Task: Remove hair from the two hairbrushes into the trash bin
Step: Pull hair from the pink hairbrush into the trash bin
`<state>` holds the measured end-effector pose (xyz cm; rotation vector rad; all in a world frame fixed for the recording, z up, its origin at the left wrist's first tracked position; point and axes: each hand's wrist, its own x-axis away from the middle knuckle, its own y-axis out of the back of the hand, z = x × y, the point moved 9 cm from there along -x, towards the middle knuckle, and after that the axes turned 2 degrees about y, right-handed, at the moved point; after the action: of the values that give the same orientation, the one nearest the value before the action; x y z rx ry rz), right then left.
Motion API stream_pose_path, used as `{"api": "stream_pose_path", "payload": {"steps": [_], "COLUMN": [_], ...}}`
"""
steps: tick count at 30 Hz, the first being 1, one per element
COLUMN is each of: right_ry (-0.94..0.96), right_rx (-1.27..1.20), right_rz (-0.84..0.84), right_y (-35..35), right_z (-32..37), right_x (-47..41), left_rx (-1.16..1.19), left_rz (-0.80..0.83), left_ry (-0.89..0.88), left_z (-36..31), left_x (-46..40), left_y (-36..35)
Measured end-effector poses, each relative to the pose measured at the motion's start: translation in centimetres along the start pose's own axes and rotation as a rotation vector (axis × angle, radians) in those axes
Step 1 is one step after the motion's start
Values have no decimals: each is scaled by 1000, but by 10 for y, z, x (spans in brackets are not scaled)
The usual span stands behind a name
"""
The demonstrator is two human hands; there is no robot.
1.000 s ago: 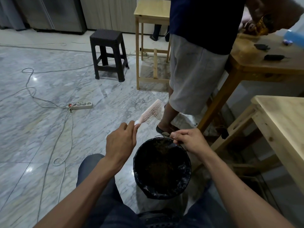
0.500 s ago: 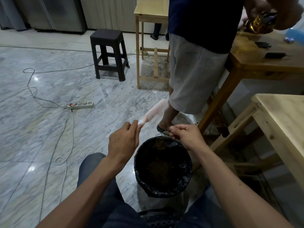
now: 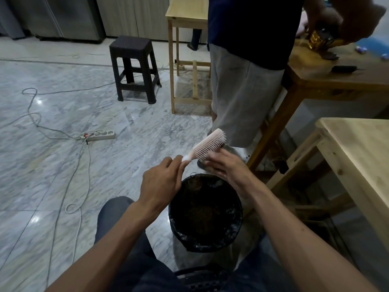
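A pale pink hairbrush (image 3: 207,145) with white bristles is held above a black-lined trash bin (image 3: 174,220) that stands on the floor between my knees. My left hand (image 3: 161,183) grips the brush by its handle, and the head points up and to the right. My right hand (image 3: 226,167) is raised beside the brush head, its fingers spread and fairly straight, the fingertips at the bristles. Brownish hair lies inside the bin. A second hairbrush is not in view.
A person in grey shorts (image 3: 240,91) stands just beyond the bin at a wooden table (image 3: 336,81). Another light wooden table (image 3: 357,152) is at my right. A dark plastic stool (image 3: 134,68), a power strip (image 3: 101,134) and cables lie on the marble floor.
My right hand has left the far rim of the bin and risen to the bristles of the brush. The left hand has kept its hold on the handle, and the brush has shifted slightly right.
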<state>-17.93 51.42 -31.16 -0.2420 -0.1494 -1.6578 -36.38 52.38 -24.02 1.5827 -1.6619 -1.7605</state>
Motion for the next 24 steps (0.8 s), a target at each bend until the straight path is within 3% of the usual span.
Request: {"api": "stream_pose_path", "payload": {"steps": [11,15,20,24], "right_ry": [80,30,4,-19], "right_rx": [175,229,52,-41], "right_rz": [-240,-143,70,48], "right_y": [32,24,-11,-19], "right_z": [-9,-12,0,3], "right_x": [3,1,4,10], "left_rx": [-24,13,32,12], "left_rz": [-15,-18,-30,-56], "left_ry": [53,11,-55,-72], "left_z": [21,14,0,2], "left_x": [3,4,3,1], "left_y": [1,2,3,8]}}
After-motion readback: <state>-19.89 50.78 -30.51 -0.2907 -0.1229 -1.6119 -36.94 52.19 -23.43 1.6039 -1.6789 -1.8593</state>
